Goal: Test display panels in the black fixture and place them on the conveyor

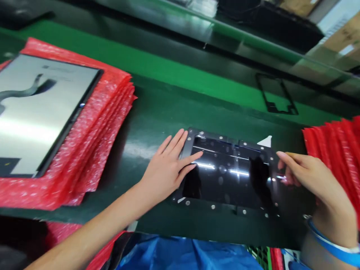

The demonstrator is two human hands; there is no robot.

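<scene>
A dark glossy screen panel (225, 180) lies on the green work surface, with a frame around it that has several round silvery dots along its border. My left hand (168, 163) rests with fingers spread on the panel's left edge. At the right edge is my right hand (306, 168), its thumb and fingers pinched together. What they grip, if anything, is hidden and blurred. A white paper-like tab (265, 141) sticks out at the panel's upper right corner.
To the left, red bubble-wrap bags (109, 123) are stacked under a silver-backed display (53, 108) with a ribbon cable. More red bags (334, 150) stand at the right. A thin black frame (277, 93) lies farther back, near a raised shelf edge (225, 28).
</scene>
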